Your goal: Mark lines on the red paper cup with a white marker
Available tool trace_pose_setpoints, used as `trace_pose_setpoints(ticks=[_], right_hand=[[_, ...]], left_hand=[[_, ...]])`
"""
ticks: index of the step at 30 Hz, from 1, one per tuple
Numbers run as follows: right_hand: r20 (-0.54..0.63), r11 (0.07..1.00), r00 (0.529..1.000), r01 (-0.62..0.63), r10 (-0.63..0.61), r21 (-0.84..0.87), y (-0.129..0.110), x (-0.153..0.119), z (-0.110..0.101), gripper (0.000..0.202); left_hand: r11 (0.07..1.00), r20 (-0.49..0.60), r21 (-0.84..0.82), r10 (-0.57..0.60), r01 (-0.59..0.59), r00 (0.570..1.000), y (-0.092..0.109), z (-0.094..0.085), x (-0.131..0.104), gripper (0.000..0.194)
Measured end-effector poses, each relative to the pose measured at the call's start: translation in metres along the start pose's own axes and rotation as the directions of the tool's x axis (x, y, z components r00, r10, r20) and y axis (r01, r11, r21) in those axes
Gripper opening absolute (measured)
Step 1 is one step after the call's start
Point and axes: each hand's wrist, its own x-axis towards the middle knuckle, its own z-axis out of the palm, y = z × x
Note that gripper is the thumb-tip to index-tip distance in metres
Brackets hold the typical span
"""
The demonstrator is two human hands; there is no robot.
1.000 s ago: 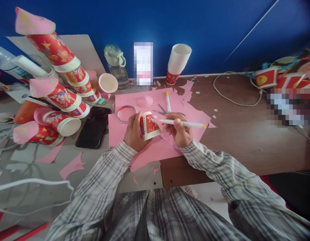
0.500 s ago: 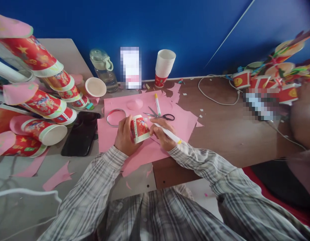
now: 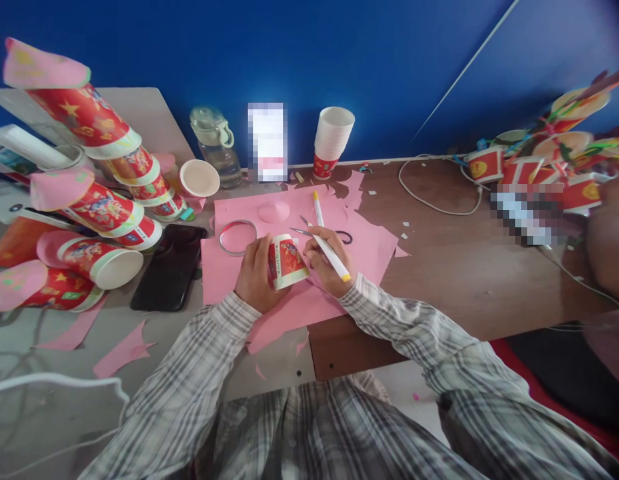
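My left hand (image 3: 256, 275) is wrapped round a red printed paper cup (image 3: 288, 261), which lies tilted with its pale rim toward me. Between the fingers of my right hand (image 3: 332, 263) is a white marker (image 3: 331, 256) with a yellow end pointing back at my wrist; its tip is hidden close to the cup. Both hands are above pink paper (image 3: 269, 333). Just beyond them lie scissors (image 3: 343, 237), partly covered by my right hand, and a second white marker (image 3: 318, 210) with a yellow cap. A roll of tape (image 3: 238, 238) rests beyond my left hand.
Decorated cup rockets (image 3: 104, 207) and a black phone (image 3: 170, 268) are at left. At the back stand a water bottle (image 3: 218, 150), a lit blurred screen (image 3: 267, 141) and stacked paper cups (image 3: 333, 140). A cable (image 3: 439, 210), more crafted cups (image 3: 522, 170) and another person's arm (image 3: 607, 247) are at right.
The whole view has shifted slightly, moving things right and down in the picture. My right hand has drawn a little away from the cup, and the marker has turned steeper.
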Motion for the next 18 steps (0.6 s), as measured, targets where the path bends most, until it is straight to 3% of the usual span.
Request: trace_pose_setpoints(ticks=[5, 12, 18], right_hand=[[-0.036, 1.000, 0.999, 0.023, -0.024, -0.016, 0.002, 0.006, -0.006, 0.036], [0.025, 0.995, 0.998, 0.056, -0.054, -0.084, -0.007, 0.016, -0.024, 0.053], [-0.031, 0.981, 0.994, 0.097, -0.104, -0.171, -0.019, 0.036, -0.046, 0.044]], left_hand=[[1.000, 0.014, 0.004, -0.018, 0.018, 1.000, -0.001, 0.001, -0.001, 0.079], [0.999, 0.032, -0.013, -0.031, 0.031, 0.999, -0.004, 0.001, -0.002, 0.083], [0.999, 0.055, -0.038, -0.022, 0.024, 0.998, -0.005, -0.001, -0.003, 0.086]])
